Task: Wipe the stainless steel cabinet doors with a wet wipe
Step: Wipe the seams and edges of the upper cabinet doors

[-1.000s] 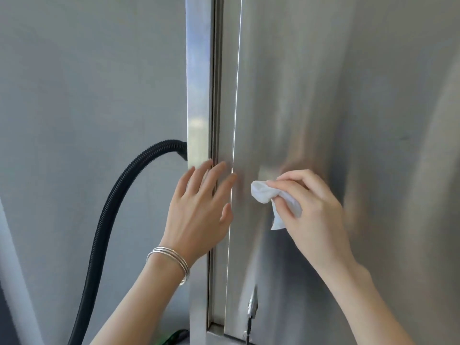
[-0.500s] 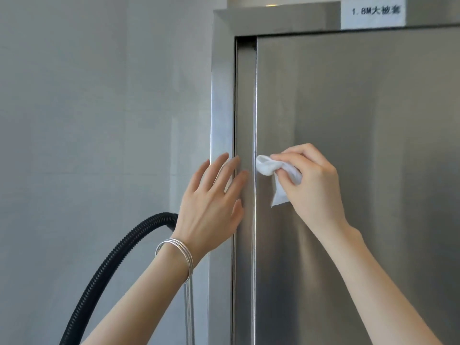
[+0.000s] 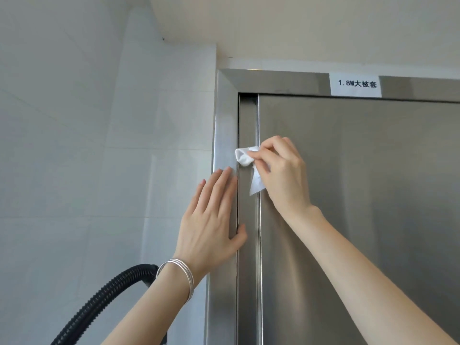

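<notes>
Black ribbed hose (image 3: pixel 99 302) curves up nearest, left of the frame (image 3: pixel 224 120), passing behind the wrist with the silver bangles (image 3: pixel 179 275). Above it the left hand (image 3: pixel 211 220) lies flat on the frame, fingers straight and pointing up, thumb over the frame's inner edge. Just right of the frame, the right hand (image 3: pixel 283 173) pinches the wipe (image 3: pixel 245 156) between thumb and curled fingers. Both hands have climbed in the last second, from low on the seam to a good way up it, and the wipe has crossed from the door (image 3: pixel 361 195) face over its left edge into the recessed channel (image 3: pixel 247 125) beside the frame, where its wad now touches the frame's inner edge. I judge this an upward pass along the seam, with the stretch up to the top corner not yet reached and the broad door face right of the frame mostly still to do. The wipe's bunched nose points left at the frame; its loose tail hangs down across the door's edge, so its long axis runs near vertical, parallel to the frame. Farthest up, right of the frame's top corner, a white label (image 3: pixel 356 84) has come into view.
</notes>
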The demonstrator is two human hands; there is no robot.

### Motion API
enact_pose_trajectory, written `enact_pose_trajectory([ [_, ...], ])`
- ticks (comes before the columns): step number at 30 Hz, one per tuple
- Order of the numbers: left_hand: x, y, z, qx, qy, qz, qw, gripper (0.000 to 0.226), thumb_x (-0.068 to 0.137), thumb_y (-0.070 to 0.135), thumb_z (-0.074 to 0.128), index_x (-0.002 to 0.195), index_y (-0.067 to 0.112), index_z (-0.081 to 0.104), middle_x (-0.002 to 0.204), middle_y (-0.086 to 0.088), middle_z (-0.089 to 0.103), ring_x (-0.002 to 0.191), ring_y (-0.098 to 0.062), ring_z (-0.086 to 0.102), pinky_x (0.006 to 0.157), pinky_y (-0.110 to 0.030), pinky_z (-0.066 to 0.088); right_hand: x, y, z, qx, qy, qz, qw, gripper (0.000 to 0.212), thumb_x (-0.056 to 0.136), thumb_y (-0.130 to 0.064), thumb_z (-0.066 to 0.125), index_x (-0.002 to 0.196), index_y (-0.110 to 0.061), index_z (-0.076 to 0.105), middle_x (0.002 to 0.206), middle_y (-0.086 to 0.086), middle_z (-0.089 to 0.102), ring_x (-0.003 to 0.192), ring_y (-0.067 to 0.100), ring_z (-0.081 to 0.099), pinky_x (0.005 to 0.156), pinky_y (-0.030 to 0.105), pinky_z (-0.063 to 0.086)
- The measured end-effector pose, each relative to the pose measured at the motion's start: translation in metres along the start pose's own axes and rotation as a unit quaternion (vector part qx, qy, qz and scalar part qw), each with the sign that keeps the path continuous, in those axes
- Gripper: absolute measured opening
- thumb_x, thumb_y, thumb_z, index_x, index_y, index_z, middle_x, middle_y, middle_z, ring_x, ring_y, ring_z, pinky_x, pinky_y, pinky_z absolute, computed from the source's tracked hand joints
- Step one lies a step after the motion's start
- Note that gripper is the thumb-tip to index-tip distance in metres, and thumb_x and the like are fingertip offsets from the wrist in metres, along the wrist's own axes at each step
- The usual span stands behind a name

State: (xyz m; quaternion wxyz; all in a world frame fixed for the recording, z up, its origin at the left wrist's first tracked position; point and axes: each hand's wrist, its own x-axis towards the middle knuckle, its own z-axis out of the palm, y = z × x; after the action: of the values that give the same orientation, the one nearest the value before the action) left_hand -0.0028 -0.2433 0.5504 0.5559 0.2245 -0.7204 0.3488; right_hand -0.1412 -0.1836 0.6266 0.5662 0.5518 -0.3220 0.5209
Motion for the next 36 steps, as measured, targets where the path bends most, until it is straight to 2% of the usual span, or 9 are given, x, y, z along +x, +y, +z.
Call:
enact_pose_trajectory([
  [6,-0.002,-0.006,0.009,-0.033,0.025,0.01,0.999,0.084,0.071,0.038,0.055,0.147,0.006,0.035,0.154,-0.006,0.032,0.145,-0.021,0.024,0.118,-0.041,0.019,-0.013,-0.003,0.0,0.001,-0.077,-0.078,0.994,0.003,0.077,0.002,0.072,0.076,-0.001,0.072,0.08,0.005,0.068,0.076,0.026,0.063,0.067,0.032,0.054],
  [10,-0.003,-0.01,0.014,-0.034,0.037,0.023,0.998,0.084,0.072,0.04,0.054,0.146,0.005,0.035,0.155,-0.007,0.031,0.145,-0.022,0.023,0.117,-0.042,0.02,0.039,0.004,0.009,-0.028,-0.107,-0.053,0.992,0.007,0.079,0.001,0.067,0.075,0.0,0.072,0.08,0.008,0.07,0.083,0.029,0.059,0.072,0.038,0.05],
  [13,-0.005,-0.01,0.016,-0.03,0.038,0.023,0.999,0.084,0.073,0.041,0.053,0.147,0.007,0.034,0.156,-0.005,0.029,0.146,-0.02,0.021,0.117,-0.043,0.021,0.063,0.01,0.018,-0.047,-0.079,-0.034,0.995,0.011,0.081,0.0,0.064,0.075,-0.001,0.073,0.076,0.006,0.071,0.087,0.029,0.054,0.081,0.036,0.039],
  [16,-0.007,-0.01,0.016,-0.025,0.034,0.019,0.999,0.084,0.073,0.042,0.052,0.148,0.009,0.033,0.157,-0.003,0.027,0.147,-0.018,0.02,0.116,-0.046,0.023,0.047,0.007,0.016,-0.035,-0.049,-0.043,0.997,0.009,0.08,0.001,0.065,0.075,-0.001,0.073,0.075,0.004,0.072,0.077,0.027,0.055,0.069,0.034,0.045],
  [19,-0.008,-0.012,0.016,-0.026,0.031,0.024,0.999,0.084,0.072,0.042,0.052,0.147,0.008,0.035,0.157,-0.003,0.028,0.146,-0.019,0.02,0.115,-0.047,0.024,0.03,0.006,0.007,-0.035,-0.06,-0.102,0.992,0.008,0.076,0.003,0.068,0.074,-0.002,0.074,0.072,0.002,0.072,0.069,0.027,0.058,0.059,0.029,0.049],
  [23,-0.007,-0.012,0.017,-0.028,0.033,0.03,0.999,0.083,0.073,0.042,0.052,0.146,0.007,0.035,0.156,-0.004,0.029,0.146,-0.019,0.021,0.114,-0.047,0.025,0.081,0.017,0.018,-0.09,-0.105,-0.061,0.989,0.012,0.079,-0.003,0.06,0.082,-0.006,0.072,0.078,0.013,0.068,0.078,0.031,0.057,0.066,0.033,0.041],
  [26,-0.008,-0.012,0.018,-0.034,0.039,0.027,0.998,0.082,0.073,0.041,0.051,0.146,0.007,0.036,0.156,-0.003,0.029,0.146,-0.019,0.022,0.113,-0.046,0.026,0.107,0.021,0.03,-0.1,-0.073,-0.017,0.992,0.022,0.078,-0.002,0.057,0.096,-0.011,0.065,0.078,0.005,0.065,0.078,0.026,0.053,0.067,0.031,0.038],
  [32,-0.008,-0.012,0.018,-0.033,0.043,0.028,0.998,0.079,0.074,0.041,0.05,0.144,0.006,0.039,0.155,-0.004,0.031,0.145,-0.02,0.024,0.113,-0.047,0.028,0.062,0.014,0.015,-0.078,-0.055,-0.084,0.992,0.009,0.078,-0.003,0.065,0.077,-0.007,0.073,0.076,0.003,0.072,0.077,0.027,0.06,0.065,0.032,0.045],
  [36,-0.008,-0.012,0.018,-0.037,0.042,0.028,0.998,0.078,0.074,0.04,0.049,0.144,0.006,0.04,0.155,-0.004,0.031,0.145,-0.019,0.023,0.114,-0.046,0.027,0.105,0.02,0.024,-0.148,-0.108,-0.043,0.982,0.017,0.086,-0.014,0.058,0.092,-0.018,0.074,0.094,0.001,0.073,0.091,0.025,0.058,0.074,0.03,0.039],
])
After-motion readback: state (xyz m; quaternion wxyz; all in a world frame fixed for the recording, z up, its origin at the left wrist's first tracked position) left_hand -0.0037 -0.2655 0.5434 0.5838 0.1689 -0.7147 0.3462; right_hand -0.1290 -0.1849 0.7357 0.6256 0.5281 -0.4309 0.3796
